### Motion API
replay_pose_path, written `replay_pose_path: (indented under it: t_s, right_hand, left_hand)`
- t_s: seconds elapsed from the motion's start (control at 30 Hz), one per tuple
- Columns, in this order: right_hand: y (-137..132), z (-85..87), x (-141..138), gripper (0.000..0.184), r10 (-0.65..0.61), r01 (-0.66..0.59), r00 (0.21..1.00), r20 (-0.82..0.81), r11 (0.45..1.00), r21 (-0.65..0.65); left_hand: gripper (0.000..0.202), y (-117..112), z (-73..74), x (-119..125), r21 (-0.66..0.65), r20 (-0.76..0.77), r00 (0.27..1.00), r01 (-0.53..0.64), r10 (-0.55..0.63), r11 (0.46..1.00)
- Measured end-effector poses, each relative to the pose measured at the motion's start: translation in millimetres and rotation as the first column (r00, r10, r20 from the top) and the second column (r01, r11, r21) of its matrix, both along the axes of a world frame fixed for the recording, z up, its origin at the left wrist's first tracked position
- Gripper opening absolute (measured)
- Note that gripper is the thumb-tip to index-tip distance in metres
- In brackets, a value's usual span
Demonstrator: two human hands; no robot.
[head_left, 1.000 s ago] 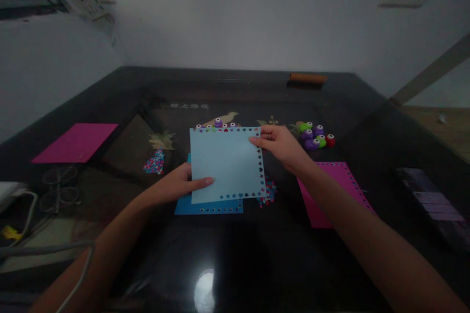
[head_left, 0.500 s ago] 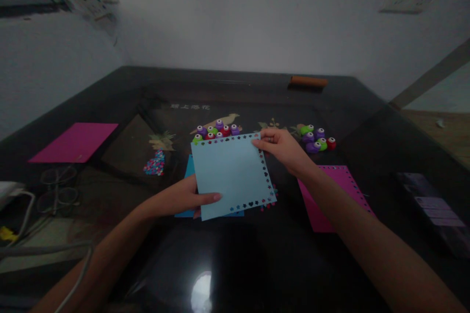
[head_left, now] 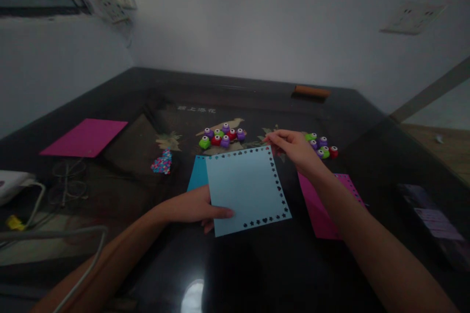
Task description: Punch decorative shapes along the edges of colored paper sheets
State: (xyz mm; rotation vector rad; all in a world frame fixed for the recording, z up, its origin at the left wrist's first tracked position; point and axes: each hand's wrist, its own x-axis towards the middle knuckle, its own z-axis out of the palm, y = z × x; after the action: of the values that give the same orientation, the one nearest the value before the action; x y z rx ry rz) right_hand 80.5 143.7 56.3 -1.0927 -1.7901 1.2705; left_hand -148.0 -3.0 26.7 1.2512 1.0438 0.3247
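I hold a light blue paper sheet (head_left: 246,188) with punched star and heart holes along its edges, tilted over the dark glossy table (head_left: 257,264). My left hand (head_left: 194,207) pinches its near left corner, thumb on top. My right hand (head_left: 293,147) pinches the far right corner. Under it lies a darker blue sheet (head_left: 198,174). A magenta sheet with a punched border (head_left: 320,208) lies to the right, partly behind my right forearm.
Two clusters of small coloured punches sit beyond the paper, one at centre (head_left: 222,137), one at right (head_left: 323,146). A heap of confetti (head_left: 163,162), a plain magenta sheet (head_left: 85,137), eyeglasses (head_left: 68,178) and a cable (head_left: 55,239) lie left. An orange bar (head_left: 312,91) lies at the back.
Both hands have lifted the light blue sheet and moved it nearer and to the right, rotating it slightly. The centre cluster of punches behind it has come into full sight.
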Motion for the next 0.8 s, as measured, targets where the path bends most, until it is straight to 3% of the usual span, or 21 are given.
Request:
replay_pose_path:
  t_s: [0.2,0.4,0.6,0.8]
  right_hand:
    - [2.3,-4.0,-1.3,0.022,-0.005,0.003,0.999,0.046,0.999,0.035]
    - [10.9,-7.4,-32.1,0.019,0.063,-0.099,0.976,0.209,0.981,0.164]
    - [17.7,-4.4,-81.8,0.01,0.069,-0.216,0.922,0.38,0.908,0.36]
    - [13.2,-13.1,-116.7,0.03,0.035,-0.336,0.83,0.556,0.827,0.45]
  left_hand:
    - [0.03,-4.7,7.8,4.4,-0.015,0.008,1.0,0.0,0.0,1.0]
    - [0.03,-8.7,7.5,7.4,-0.036,0.049,0.997,0.062,-0.06,0.997]
    - [0.03,-8.6,10.2,5.6,-0.016,0.066,0.994,0.092,-0.091,0.996]
    - [0.033,-7.7,9.8,6.6,0.001,0.083,0.989,0.119,-0.119,0.993]
